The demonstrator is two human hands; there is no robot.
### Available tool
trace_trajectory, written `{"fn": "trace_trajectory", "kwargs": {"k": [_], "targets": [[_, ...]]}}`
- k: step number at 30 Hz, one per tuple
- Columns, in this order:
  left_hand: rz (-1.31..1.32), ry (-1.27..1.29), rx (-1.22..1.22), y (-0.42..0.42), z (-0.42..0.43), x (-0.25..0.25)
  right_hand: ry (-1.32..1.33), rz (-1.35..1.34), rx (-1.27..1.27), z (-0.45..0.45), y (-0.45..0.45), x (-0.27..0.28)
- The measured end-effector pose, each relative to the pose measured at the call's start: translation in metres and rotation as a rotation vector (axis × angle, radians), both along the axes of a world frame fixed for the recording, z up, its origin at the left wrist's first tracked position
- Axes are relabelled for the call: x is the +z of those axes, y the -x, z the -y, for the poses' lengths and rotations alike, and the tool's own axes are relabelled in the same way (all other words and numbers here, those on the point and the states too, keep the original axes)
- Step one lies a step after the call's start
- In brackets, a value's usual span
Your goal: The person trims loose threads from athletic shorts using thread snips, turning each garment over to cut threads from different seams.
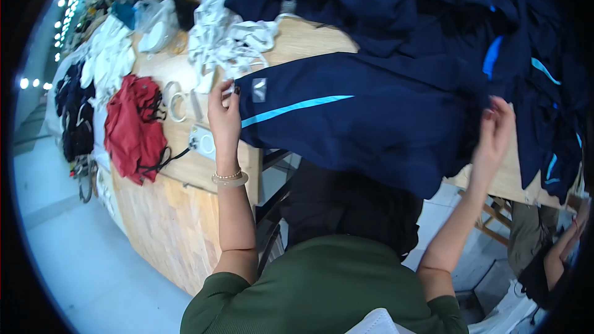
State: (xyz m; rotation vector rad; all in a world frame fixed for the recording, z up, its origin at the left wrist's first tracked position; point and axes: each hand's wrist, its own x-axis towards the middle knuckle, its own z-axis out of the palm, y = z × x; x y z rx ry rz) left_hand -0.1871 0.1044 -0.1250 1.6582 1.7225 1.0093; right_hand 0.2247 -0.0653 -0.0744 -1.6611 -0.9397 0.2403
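Note:
A dark navy garment (371,124) with a light blue stripe and a small shiny patch is spread across the table edge and over my lap. At its left end my left hand (224,111) pinches the cloth edge between thumb and fingers, beside the patch. Toward the garment's right end, my right hand (495,125) is raised at the cloth's edge, with fingers bent close together; whether cloth is between them is hidden.
A large pile of navy garments (402,0) lies behind and to the right. White cloth strips (216,31), plastic bags, a red garment (133,124), tape rolls (177,106) and a small white device (202,140) lie on the wooden table (309,37). Another person's arm (560,253) shows at lower right.

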Motion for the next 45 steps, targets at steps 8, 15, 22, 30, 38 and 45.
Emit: {"fn": "trace_trajectory", "kwargs": {"k": [8,15,22,30,38,45], "targets": [[-0.197,0.407,0.042,0.043,0.018,-0.005,0.245,-0.32,-0.14,0.009,0.0,-0.017],[0.141,0.321,-0.051,0.037,0.012,0.009,0.376,-0.149,-0.12,-0.005,0.009,-0.005],[0.657,0.359,-0.062,0.03,0.008,0.03,0.458,-0.425,0.002,0.0,0.003,-0.017],[0.948,0.204,-0.237,-0.029,0.014,0.056,-0.33,-0.251,-0.256,0.042,-0.114,0.009],[1.002,0.327,-0.395,-0.111,0.008,0.029,0.382,0.443,-0.559,0.043,-0.136,-0.031],[1.137,0.427,-0.407,-0.128,0.016,0.058,-0.116,-0.038,0.09,-0.021,0.02,0.044]]}}
